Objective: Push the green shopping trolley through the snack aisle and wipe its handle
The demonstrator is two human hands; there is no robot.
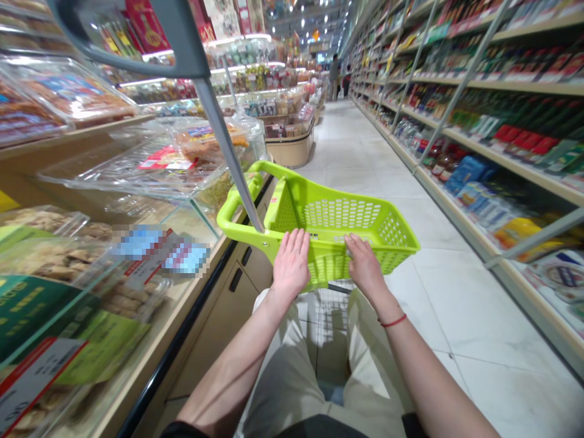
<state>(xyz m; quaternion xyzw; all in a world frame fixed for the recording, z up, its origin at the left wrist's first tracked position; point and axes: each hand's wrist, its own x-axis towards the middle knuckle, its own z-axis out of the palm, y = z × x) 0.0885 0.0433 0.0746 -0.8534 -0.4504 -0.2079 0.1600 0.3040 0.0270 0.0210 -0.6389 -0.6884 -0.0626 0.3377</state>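
- Nearest, the person's pale trousers are just on the near side of the green basket; a red cord circles the right wrist.
- The left hand lies on the basket's near rim, fingers straight and together, unclenched; the right hand bends its fingers over the same rim, apart from the left; how firmly it grips cannot be told.
- The basket is right in front of the knees, close beside the desk; the step in hand looks like steadying or guiding it by that rim; what bears it underneath is mostly hidden.
- A grey pole rises at a slant from the basket's left end to a looped grip, which neither hand touches.
- Moving the basket on would call for both hands curling round the rim, or one taking the looped grip; a push should be even, keeping its left end off the desk.
- Left of the basket, packaged food fills the desk; to its right, pale floor tiles lead to stocked shelves.
- Beyond the basket is a rounded display stand; farthest, people show small in the aisle.
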